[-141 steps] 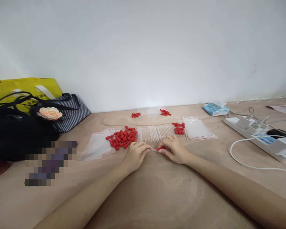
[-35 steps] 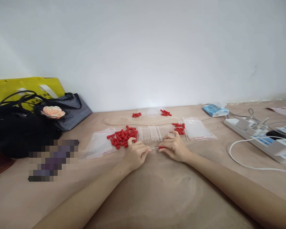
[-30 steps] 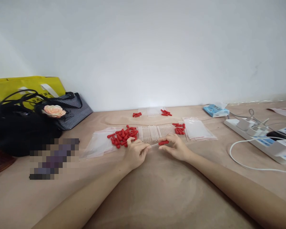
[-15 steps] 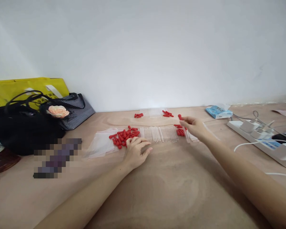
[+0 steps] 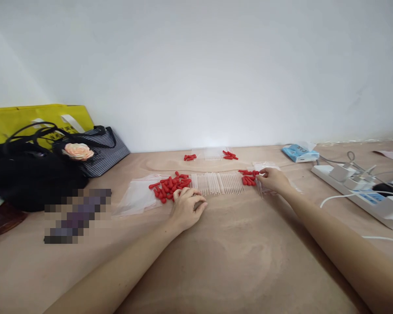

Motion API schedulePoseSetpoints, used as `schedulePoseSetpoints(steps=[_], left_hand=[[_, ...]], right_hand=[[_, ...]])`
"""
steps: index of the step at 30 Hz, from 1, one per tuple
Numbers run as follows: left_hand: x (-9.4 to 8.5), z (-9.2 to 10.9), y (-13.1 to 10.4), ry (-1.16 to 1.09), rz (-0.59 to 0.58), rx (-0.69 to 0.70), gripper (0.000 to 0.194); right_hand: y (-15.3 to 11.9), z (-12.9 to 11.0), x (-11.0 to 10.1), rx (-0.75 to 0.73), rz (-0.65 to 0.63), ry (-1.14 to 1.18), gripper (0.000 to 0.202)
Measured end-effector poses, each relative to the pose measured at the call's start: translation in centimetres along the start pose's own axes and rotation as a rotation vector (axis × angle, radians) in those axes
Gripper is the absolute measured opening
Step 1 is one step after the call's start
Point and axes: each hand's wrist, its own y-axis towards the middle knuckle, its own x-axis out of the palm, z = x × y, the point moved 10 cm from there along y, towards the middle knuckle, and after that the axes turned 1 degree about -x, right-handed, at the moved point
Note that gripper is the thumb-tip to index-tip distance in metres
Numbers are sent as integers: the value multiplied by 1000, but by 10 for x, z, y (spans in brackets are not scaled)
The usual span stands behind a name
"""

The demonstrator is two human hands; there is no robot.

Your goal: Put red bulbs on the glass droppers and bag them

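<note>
My left hand (image 5: 186,207) rests on the table at the near edge of a pile of red rubber dropper bulbs (image 5: 165,187), its fingers loosely bent and thumb apart, with nothing visible in them. Beyond its fingertips lies a row of thin clear dropper tubes (image 5: 219,183). At the right end of that row sits a smaller group of red bulbs (image 5: 248,180). There my right hand (image 5: 275,180) pinches a red dropper bulb (image 5: 256,173) between thumb and fingers. Clear tubes and plastic bags (image 5: 265,166) lie partly hidden under and behind this hand.
Flat clear bags (image 5: 137,196) lie left of the pile. Farther back are more red bulbs (image 5: 230,155) and tubes. A power strip (image 5: 356,192) with cables and a blue tissue pack (image 5: 300,153) stand at right; bags (image 5: 29,174) crowd the left.
My right hand has come down and slightly right, bringing the raised red bulb to the level of the small group. My left hand stays in place, thumb drawn a little nearer the fingers.
</note>
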Motion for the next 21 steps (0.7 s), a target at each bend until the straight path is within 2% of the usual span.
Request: schedulePoseSetpoints(steps=[4, 8, 13, 18, 21], left_hand=[[1, 0, -1, 8, -10, -20, 8], [-2, -7, 3, 29, 4, -102, 9], [-7, -19, 26, 177, 35, -238, 17], [9, -23, 60, 285, -25, -324, 24], [23, -30, 72, 310, -94, -415, 33]], right_hand=[[4, -13, -5, -37, 20, -38, 31], [9, -36, 1, -80, 9, -52, 34], [15, -50, 9, -74, 7, -66, 29], [13, -57, 4, -98, 45, -32, 22], [0, -65, -3, -154, 84, 18, 24]])
